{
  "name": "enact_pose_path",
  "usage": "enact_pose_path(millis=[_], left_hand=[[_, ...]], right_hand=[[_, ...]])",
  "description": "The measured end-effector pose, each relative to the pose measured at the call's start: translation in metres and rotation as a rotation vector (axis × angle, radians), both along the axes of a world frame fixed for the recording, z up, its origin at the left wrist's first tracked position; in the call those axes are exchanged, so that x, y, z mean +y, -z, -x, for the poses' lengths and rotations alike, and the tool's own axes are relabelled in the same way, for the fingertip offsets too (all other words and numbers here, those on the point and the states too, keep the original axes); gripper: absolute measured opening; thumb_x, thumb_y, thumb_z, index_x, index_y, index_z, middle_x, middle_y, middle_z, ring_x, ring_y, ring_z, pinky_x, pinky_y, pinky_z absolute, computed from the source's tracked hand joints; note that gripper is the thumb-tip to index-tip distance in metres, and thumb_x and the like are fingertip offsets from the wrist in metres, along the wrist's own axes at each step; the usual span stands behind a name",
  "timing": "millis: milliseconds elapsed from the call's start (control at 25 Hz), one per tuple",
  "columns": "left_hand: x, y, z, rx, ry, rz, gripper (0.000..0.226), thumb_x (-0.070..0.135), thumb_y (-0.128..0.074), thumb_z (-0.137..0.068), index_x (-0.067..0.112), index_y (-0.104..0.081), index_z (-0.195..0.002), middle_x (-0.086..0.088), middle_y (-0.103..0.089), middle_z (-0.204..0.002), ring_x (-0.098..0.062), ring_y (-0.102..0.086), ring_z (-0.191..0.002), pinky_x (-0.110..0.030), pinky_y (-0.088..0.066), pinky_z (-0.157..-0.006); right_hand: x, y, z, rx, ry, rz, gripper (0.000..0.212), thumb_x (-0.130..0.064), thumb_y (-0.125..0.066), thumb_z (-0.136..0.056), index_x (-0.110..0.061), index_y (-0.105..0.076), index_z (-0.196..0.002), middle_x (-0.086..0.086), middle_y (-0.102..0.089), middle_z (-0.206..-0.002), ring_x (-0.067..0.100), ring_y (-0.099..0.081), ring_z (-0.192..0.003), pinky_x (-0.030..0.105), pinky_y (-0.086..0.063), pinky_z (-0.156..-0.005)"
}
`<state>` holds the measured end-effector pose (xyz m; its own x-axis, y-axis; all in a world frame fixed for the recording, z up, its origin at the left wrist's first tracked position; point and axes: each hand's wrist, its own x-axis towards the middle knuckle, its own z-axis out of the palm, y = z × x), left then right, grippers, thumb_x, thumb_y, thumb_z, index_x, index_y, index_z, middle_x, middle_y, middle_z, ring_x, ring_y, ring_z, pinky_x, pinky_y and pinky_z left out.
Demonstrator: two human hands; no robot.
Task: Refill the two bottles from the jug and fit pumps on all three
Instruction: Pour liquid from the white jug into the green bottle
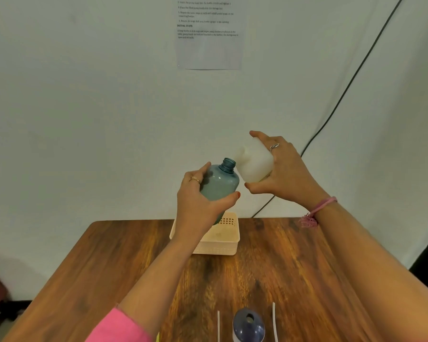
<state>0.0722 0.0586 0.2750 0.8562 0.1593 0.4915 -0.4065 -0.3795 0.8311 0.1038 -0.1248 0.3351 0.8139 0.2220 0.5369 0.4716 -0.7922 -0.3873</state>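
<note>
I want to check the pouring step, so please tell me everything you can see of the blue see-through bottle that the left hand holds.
The translucent blue plastic bottle has a round body, sloped shoulders and a short threaded neck, open, with no pump fitted. The left hand grips its body and holds it in the air above the cream slotted plastic basket, tilted with its mouth up and to the right. The spout of the tipped white plastic jug, held by the right hand, meets its mouth. Its fill level is unclear.

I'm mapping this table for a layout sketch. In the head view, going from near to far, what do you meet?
Dark blue bottle → bare wooden table → cream basket → white wall with a printed sheet.
</note>
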Motion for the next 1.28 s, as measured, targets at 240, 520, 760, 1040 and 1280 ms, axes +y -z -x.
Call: enact_pose_path(millis=[240, 520, 760, 1040, 1280], left_hand=[[0.002, -0.007, 0.002, -0.051, -0.002, 0.064, 0.085, 0.031, -0.087, -0.062, 0.025, -0.045, -0.136, 0.01, -0.045, -0.114, 0.002, -0.049, -0.101, 0.002, -0.043, -0.069], [0.005, -0.007, 0.004, -0.085, -0.001, 0.062, 0.085, 0.032, -0.087, -0.061, 0.027, -0.045, -0.136, 0.01, -0.044, -0.113, -0.002, -0.049, -0.103, 0.0, -0.044, -0.072], [0.008, -0.008, 0.005, -0.082, 0.006, 0.078, 0.086, 0.031, -0.087, -0.062, 0.026, -0.045, -0.136, 0.008, -0.045, -0.114, -0.005, -0.049, -0.104, -0.001, -0.045, -0.072], [0.011, -0.007, 0.006, -0.077, 0.005, 0.096, 0.085, 0.03, -0.087, -0.062, 0.026, -0.045, -0.136, 0.008, -0.045, -0.114, -0.004, -0.049, -0.102, 0.001, -0.043, -0.07], [0.015, -0.006, 0.006, -0.081, 0.004, 0.095, 0.084, 0.029, -0.087, -0.062, 0.026, -0.046, -0.135, 0.007, -0.046, -0.114, -0.004, -0.049, -0.102, 0.0, -0.044, -0.072]], right_hand=[[0.005, -0.011, 0.001, -0.04, 0.026, 0.105, 0.107, -0.032, -0.084, -0.055, -0.033, -0.026, -0.145, 0.006, -0.043, -0.13, 0.025, -0.04, -0.116, 0.041, -0.043, -0.092], [0.01, -0.017, 0.003, -0.082, 0.054, 0.149, 0.107, -0.032, -0.083, -0.055, -0.033, -0.026, -0.145, 0.005, -0.042, -0.13, 0.025, -0.038, -0.116, 0.046, -0.044, -0.094], [0.015, -0.022, 0.005, -0.152, 0.092, 0.239, 0.107, -0.033, -0.082, -0.054, -0.032, -0.027, -0.145, 0.005, -0.045, -0.127, 0.027, -0.04, -0.115, 0.045, -0.04, -0.092], [0.02, -0.026, 0.005, -0.212, 0.113, 0.299, 0.107, -0.031, -0.083, -0.052, -0.03, -0.03, -0.145, 0.007, -0.047, -0.125, 0.029, -0.043, -0.114, 0.047, -0.038, -0.093], [0.022, -0.026, 0.001, -0.24, 0.117, 0.321, 0.107, -0.032, -0.082, -0.051, -0.031, -0.03, -0.144, 0.007, -0.047, -0.125, 0.03, -0.044, -0.114, 0.055, -0.039, -0.097]])
